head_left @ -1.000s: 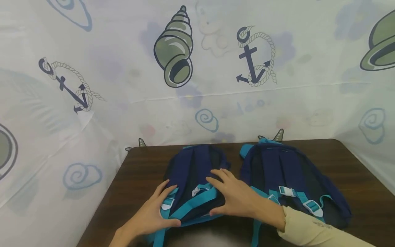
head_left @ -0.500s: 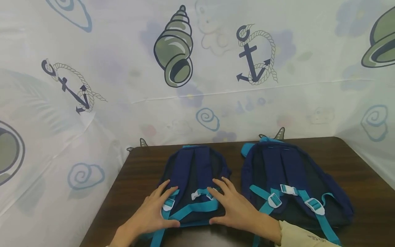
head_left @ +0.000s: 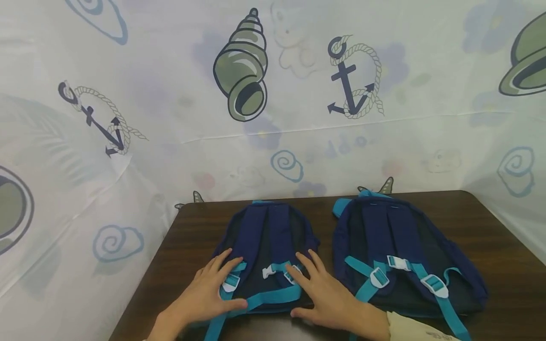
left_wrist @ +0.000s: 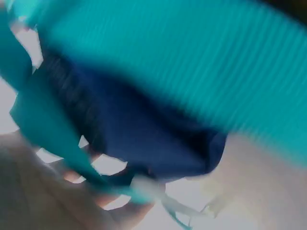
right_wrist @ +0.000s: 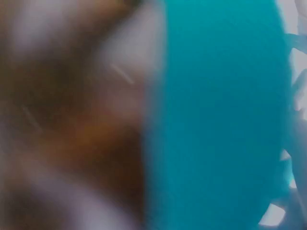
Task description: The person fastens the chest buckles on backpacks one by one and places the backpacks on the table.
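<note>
Two backpacks lie strap-side up on our bench, and both our hands, left [head_left: 204, 296] and right [head_left: 326, 296], press flat with fingers spread on the left backpack [head_left: 264, 255], gripping nothing, while the right backpack [head_left: 405, 251] sits untouched.

Second backpack [head_left: 405, 255], table [head_left: 490, 227], nautical backdrop [head_left: 170, 94]

Light: even and soft in the head view, bright on the far curtain [head_left: 298, 142].
Shadows: faint, under the hands on the dark counter [head_left: 490, 227].
Glare: none strong; a dull sheen at the counter's near edge.
Edges: slight wide-angle bending.
Wrist views: heavily blurred; teal strap [left_wrist: 192, 62] out of focus.
</note>
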A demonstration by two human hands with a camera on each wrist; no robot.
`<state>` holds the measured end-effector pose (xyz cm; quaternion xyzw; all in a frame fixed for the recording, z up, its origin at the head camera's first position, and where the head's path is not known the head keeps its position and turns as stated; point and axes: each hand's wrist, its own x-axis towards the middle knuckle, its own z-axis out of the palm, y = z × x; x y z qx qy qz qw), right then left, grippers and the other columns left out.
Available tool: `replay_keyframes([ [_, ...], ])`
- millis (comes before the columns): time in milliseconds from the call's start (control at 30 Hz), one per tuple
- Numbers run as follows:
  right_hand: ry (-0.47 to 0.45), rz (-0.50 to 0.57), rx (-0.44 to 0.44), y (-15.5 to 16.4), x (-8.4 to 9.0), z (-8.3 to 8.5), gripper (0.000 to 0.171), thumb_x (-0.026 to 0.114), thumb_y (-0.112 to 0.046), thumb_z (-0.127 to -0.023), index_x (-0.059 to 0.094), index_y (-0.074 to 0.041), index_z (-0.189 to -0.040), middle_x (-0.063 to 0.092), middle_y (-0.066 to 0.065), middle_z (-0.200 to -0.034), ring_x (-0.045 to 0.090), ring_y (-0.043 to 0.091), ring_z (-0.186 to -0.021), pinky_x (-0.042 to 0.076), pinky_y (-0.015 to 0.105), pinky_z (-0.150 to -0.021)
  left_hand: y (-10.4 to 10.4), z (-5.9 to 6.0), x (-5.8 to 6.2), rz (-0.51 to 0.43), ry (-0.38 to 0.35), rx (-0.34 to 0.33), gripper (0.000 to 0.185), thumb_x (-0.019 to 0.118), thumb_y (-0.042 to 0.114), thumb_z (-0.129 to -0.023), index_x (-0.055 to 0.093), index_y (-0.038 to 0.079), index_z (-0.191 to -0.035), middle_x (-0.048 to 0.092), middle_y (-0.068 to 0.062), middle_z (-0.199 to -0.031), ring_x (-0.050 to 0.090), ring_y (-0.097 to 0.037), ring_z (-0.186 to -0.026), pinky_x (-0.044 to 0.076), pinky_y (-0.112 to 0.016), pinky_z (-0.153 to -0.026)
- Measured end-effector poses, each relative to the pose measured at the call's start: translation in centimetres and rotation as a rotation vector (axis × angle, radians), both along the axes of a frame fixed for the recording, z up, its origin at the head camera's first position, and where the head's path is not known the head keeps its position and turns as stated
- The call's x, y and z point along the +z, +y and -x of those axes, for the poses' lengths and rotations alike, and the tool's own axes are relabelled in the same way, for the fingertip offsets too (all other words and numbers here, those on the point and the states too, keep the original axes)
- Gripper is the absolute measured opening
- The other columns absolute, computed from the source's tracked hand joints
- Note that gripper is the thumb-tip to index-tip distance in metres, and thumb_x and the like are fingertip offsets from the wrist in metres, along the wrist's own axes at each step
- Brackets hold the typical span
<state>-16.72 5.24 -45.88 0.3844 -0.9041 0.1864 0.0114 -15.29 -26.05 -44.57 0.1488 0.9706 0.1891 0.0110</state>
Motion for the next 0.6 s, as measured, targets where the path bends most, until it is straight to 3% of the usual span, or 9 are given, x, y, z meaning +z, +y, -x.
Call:
replay_keyframes([
  [67, -0.065, -0.037, 0.043, 0.5, 1.2, 0.3, 0.079, 0.045, -0.066, -0.079, 0.016, -0.031, -0.143, 0.014, 0.007, -0.149, 0.008, 0.042, -0.135, 0.046, 0.05, -0.083, -0.7, 0.0, 0.6, -0.06, -0.003, 0.038, 0.081, 0.056, 0.069, -0.069, 0.028, 0.037, -0.138, 0.02, 0.003, -0.148, 0.029, -0.032, -0.131, 0.029, -0.067, -0.09],
  [167, -0.068, -0.069, 0.049, 0.9, 3.5, 1.2, 0.07, 0.035, -0.069, -0.082, 0.029, -0.03, -0.139, 0.033, 0.001, -0.142, 0.026, 0.033, -0.132, 0.04, 0.052, -0.091, -2.1, -0.1, 1.2, -0.16, 0.036, 0.089, 0.07, 0.056, 0.06, -0.076, 0.033, 0.032, -0.136, 0.028, 0.005, -0.143, 0.035, -0.027, -0.128, 0.036, -0.059, -0.091],
  [267, 0.035, -0.061, 0.028, 0.2, 5.4, 2.2, 0.062, 0.035, -0.067, -0.083, 0.05, -0.025, -0.126, 0.052, -0.005, -0.123, 0.046, 0.019, -0.117, 0.042, 0.043, -0.092, -3.4, -0.4, 1.3, -0.217, 0.077, 0.11, 0.063, 0.058, 0.053, -0.079, 0.039, 0.026, -0.133, 0.038, 0.005, -0.136, 0.042, -0.024, -0.123, 0.042, -0.051, -0.09],
  [333, 0.108, -0.065, 0.047, -0.9, 6.2, 3.0, 0.055, 0.04, -0.062, -0.084, 0.058, -0.021, -0.116, 0.058, -0.007, -0.112, 0.052, 0.013, -0.104, 0.045, 0.036, -0.088, -4.1, -0.7, 1.2, -0.235, 0.071, 0.11, 0.061, 0.06, 0.05, -0.079, 0.041, 0.024, -0.131, 0.042, 0.004, -0.132, 0.045, -0.026, -0.121, 0.044, -0.05, -0.088],
  [433, 0.186, -0.097, 0.118, -3.0, 6.3, 4.1, 0.044, 0.048, -0.054, -0.085, 0.062, -0.019, -0.107, 0.061, -0.007, -0.1, 0.054, 0.009, -0.091, 0.046, 0.029, -0.079, -4.8, -1.0, 0.8, -0.241, 0.031, 0.107, 0.06, 0.062, 0.048, -0.078, 0.043, 0.023, -0.13, 0.046, 0.003, -0.129, 0.048, -0.025, -0.117, 0.044, -0.048, -0.088],
  [600, 0.225, -0.197, 0.162, -5.8, 4.5, 5.5, 0.038, 0.056, -0.048, -0.083, 0.063, -0.019, -0.106, 0.059, -0.007, -0.097, 0.05, 0.01, -0.085, 0.043, 0.024, -0.072, -5.1, -1.1, 0.1, -0.24, -0.014, 0.101, 0.057, 0.066, 0.032, -0.079, 0.042, 0.022, -0.13, 0.048, 0.004, -0.125, 0.05, -0.013, -0.111, 0.046, -0.036, -0.088],
])
